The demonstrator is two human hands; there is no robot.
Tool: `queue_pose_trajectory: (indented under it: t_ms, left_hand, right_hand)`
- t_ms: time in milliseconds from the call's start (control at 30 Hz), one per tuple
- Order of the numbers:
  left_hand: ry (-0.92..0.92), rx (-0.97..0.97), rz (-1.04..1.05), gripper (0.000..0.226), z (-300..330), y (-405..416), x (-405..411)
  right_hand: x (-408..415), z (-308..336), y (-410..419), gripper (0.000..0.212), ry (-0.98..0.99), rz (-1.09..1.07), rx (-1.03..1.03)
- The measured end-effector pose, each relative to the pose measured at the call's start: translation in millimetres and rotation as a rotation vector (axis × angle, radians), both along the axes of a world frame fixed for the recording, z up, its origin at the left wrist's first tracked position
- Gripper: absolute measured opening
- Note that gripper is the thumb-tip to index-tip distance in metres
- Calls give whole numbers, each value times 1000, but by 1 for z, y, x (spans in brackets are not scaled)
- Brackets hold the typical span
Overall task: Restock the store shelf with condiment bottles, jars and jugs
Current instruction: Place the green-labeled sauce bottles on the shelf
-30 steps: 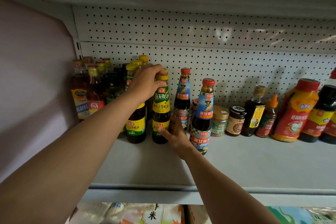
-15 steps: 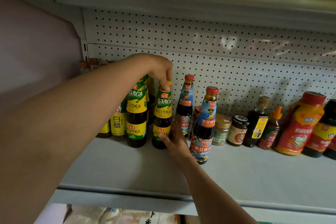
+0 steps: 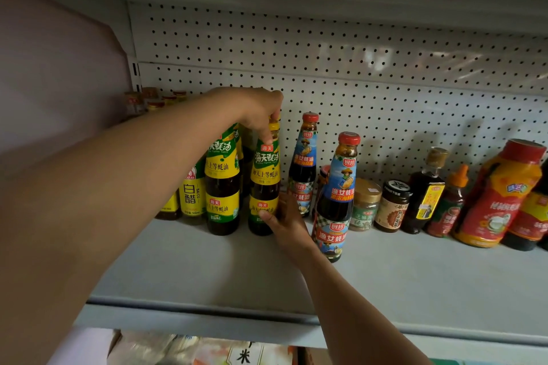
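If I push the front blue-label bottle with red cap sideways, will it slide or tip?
The blue-label bottle is tall and narrow, so a push near its red cap would probably tip it. It looks full and dark, so likely heavy. A low push may slide it on the smooth shelf.

Head camera faces the shelf (image 3: 207, 275) closely, angled slightly downward.

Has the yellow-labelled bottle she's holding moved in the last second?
No. The yellow-labelled oyster sauce bottle keeps its place beside the blue-labelled bottle.
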State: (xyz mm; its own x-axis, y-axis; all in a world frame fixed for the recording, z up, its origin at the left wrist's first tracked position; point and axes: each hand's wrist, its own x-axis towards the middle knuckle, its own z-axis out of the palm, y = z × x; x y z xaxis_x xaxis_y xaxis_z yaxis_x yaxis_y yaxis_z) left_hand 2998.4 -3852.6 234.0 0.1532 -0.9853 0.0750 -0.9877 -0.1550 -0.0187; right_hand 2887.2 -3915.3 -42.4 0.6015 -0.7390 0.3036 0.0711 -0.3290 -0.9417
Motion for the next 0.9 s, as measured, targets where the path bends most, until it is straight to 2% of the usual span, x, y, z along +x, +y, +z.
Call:
queue_pose_trajectory:
  t_ms: [633,800,900]
  left_hand:
    - [-59,-71,43,95,-12,-26,15]
    - [-83,-55,41,100,-10,-38,21]
    - [-90,-42,41,95,-9,-41,24]
  right_hand:
    - [29,3,-27,40,54,-13,53]
    - [33,3,-35,45,62,-47,21]
    - [36,3,-36,46,55,-60,16]
